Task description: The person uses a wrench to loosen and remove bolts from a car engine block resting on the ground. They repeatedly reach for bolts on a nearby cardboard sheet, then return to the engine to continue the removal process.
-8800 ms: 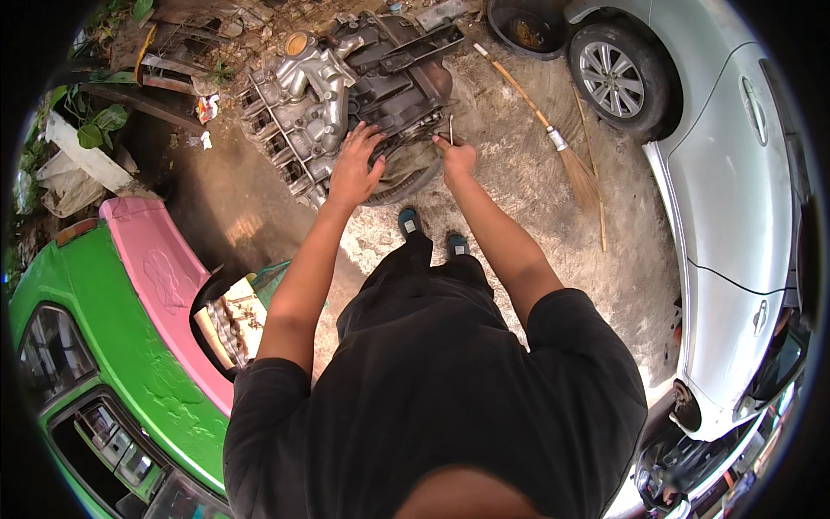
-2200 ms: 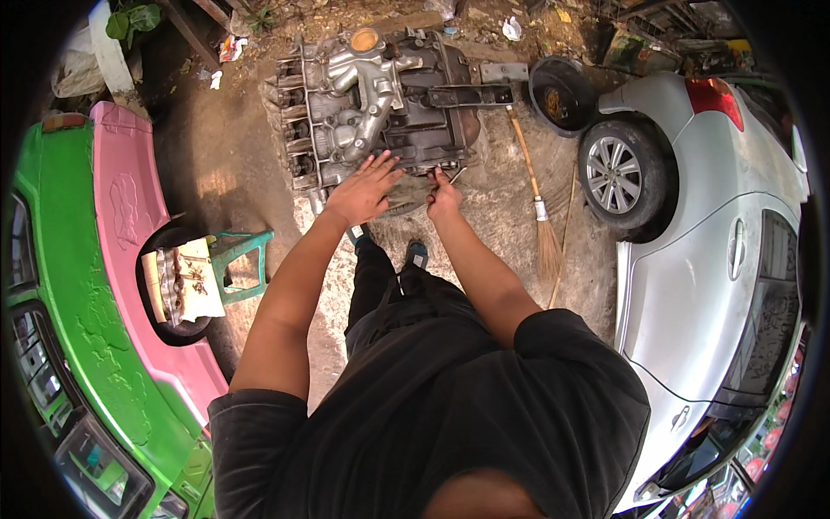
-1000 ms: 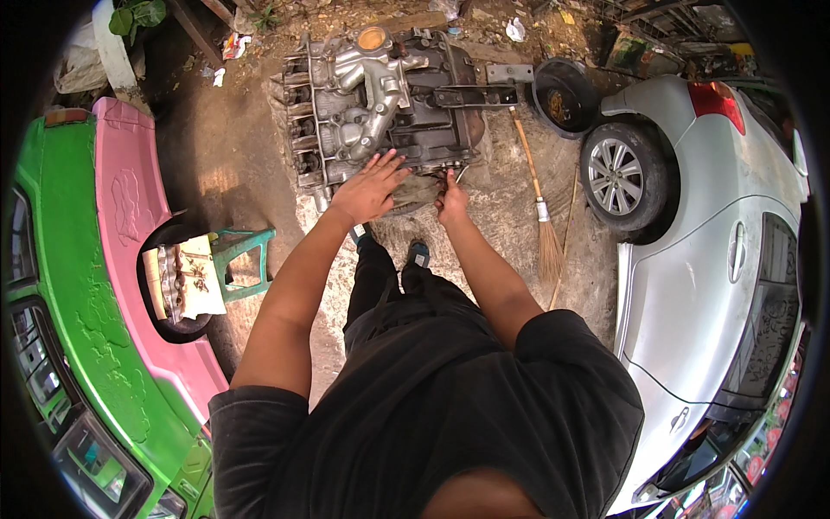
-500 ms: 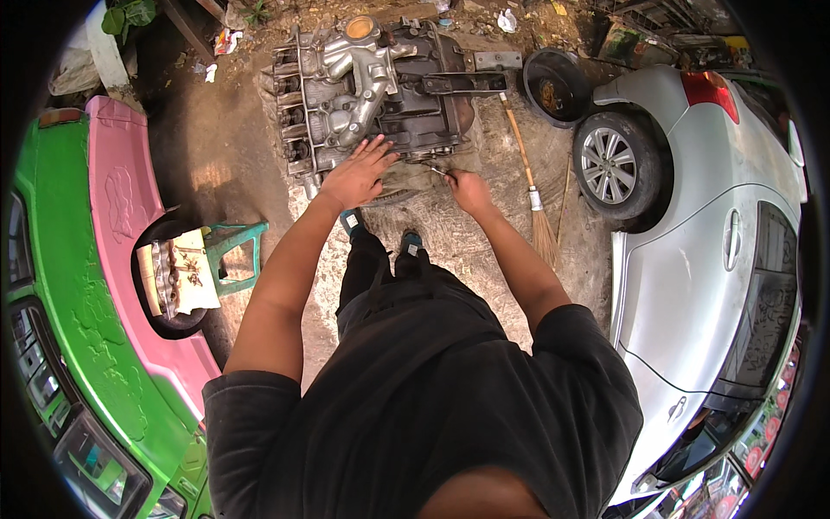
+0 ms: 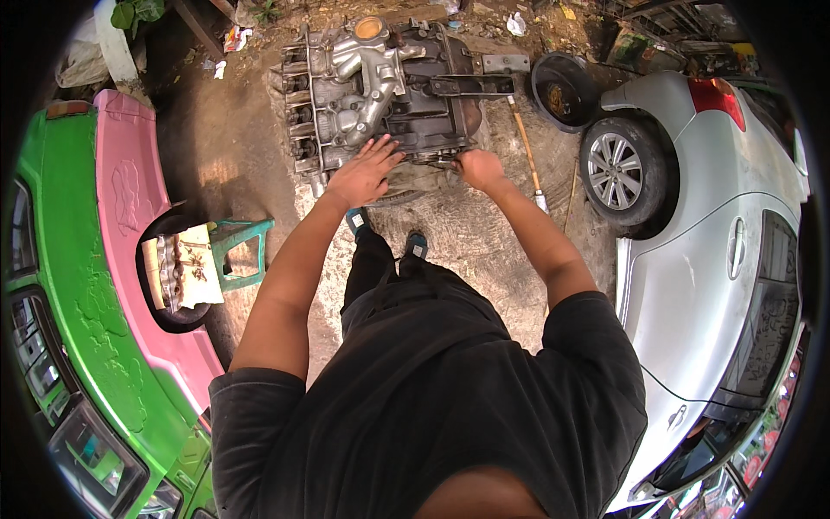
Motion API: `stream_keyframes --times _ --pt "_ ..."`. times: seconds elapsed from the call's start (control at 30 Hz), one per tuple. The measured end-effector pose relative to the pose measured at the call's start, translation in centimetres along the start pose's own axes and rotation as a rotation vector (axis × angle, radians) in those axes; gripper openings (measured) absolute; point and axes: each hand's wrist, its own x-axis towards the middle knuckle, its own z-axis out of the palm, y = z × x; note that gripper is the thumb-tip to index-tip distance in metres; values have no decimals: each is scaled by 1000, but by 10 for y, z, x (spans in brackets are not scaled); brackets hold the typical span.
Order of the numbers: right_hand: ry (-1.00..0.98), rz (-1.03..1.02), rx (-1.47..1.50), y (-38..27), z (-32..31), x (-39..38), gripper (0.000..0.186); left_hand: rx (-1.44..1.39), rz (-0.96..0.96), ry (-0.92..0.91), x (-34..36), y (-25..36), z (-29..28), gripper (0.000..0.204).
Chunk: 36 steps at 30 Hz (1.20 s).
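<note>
An engine (image 5: 424, 125) lies on the ground in front of me, with a silvery branched intake manifold (image 5: 378, 99) on top. Spread over its near edge, my left hand (image 5: 365, 173) rests flat with the fingers apart. My right hand (image 5: 481, 169) is closed at the engine's near right corner. Its fingers grip a slim metal hand tool (image 5: 453, 163), mostly hidden, whose tip meets the engine's near side. Exactly which kind of tool it is I cannot make out.
A broom (image 5: 526, 147) and a black basin (image 5: 564, 93) lie right of the engine. Further right is a silver car (image 5: 683, 251). At left, a green and pink vehicle (image 5: 130, 199) stands beside a green stool (image 5: 242, 251) and a cardboard piece (image 5: 199, 266) with metal parts.
My right hand has shifted slightly up and right, turning so that less of the tool shows. My left hand stays on the engine. The whole view has moved a little.
</note>
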Motion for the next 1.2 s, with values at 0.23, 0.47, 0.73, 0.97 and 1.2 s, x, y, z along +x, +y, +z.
stream_keyframes --times 0.23,0.47,0.73,0.97,1.2 --pt "-6 26 -46 0 2 -3 25 -8 3 3 0 -1 0 67" --pt "104 76 54 1 7 -15 19 -10 -3 5 1 -1 1 67" --pt "233 -36 77 7 17 -12 17 16 -21 -18 1 -1 2 67" --pt "186 10 109 0 17 -15 19 13 -19 -21 1 -1 2 66" --pt "137 175 179 4 28 -16 24 23 -2 3 -2 2 -2 65"
